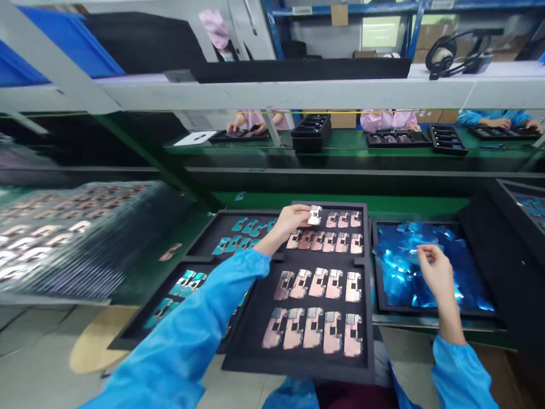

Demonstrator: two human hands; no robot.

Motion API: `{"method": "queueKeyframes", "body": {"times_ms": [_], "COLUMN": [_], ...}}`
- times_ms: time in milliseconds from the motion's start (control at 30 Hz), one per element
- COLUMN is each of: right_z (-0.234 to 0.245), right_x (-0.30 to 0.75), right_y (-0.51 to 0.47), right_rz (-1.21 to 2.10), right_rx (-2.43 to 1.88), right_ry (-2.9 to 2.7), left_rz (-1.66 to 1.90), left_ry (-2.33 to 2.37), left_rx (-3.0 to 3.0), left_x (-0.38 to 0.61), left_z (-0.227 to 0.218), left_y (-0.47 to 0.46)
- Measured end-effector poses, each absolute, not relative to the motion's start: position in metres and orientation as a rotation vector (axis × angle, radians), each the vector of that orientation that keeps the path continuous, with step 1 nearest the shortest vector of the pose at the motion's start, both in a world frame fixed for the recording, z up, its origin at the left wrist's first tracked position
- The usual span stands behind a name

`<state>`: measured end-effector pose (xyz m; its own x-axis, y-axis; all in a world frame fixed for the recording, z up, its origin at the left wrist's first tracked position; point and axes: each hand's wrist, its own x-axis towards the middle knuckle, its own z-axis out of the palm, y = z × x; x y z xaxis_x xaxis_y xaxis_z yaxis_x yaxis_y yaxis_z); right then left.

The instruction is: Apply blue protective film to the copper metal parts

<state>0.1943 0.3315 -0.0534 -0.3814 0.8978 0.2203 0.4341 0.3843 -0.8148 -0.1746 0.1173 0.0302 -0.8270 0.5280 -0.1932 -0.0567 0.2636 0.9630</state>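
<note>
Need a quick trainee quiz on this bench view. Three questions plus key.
1. Which hand is over the tray of shiny blue pieces?
2. True or false: the left hand holds a small silvery piece above the black tray of copper-coloured parts.
3. How many copper-coloured parts lie in that tray's bottom two rows?

Key:
1. The right hand
2. True
3. Ten
</note>
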Motion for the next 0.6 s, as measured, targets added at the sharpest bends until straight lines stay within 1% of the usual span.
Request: {"method": "queueKeyframes", "body": {"times_ms": [100, 233, 367, 467, 600], "right_z": [-0.066, -0.073, -0.068, -0.065, -0.084], "right_x": [0.195, 0.197, 0.194, 0.191, 0.201], "right_y": [0.356, 0.358, 0.351, 0.350, 0.365], "right_rz": [0.787, 0.675, 0.613, 0.567, 0.424], "right_rx": [-1.232, -1.252, -1.236, -1.180, -0.983], "right_ry": [-2.077, -2.189, -2.173, -2.269, -2.439], "left_rz": [1.503, 1.404, 1.281, 1.225, 1.217], "left_ry": [2.089, 2.160, 2.250, 2.352, 2.508], "left_rx": [0.456, 0.532, 0.650, 0.734, 0.745], "left_x": [-0.190, -0.194, -0.192, -0.187, -0.181], "left_z": [0.015, 0.003, 0.007, 0.015, 0.023], "left_y": [0.144, 0.148, 0.146, 0.147, 0.137]}}
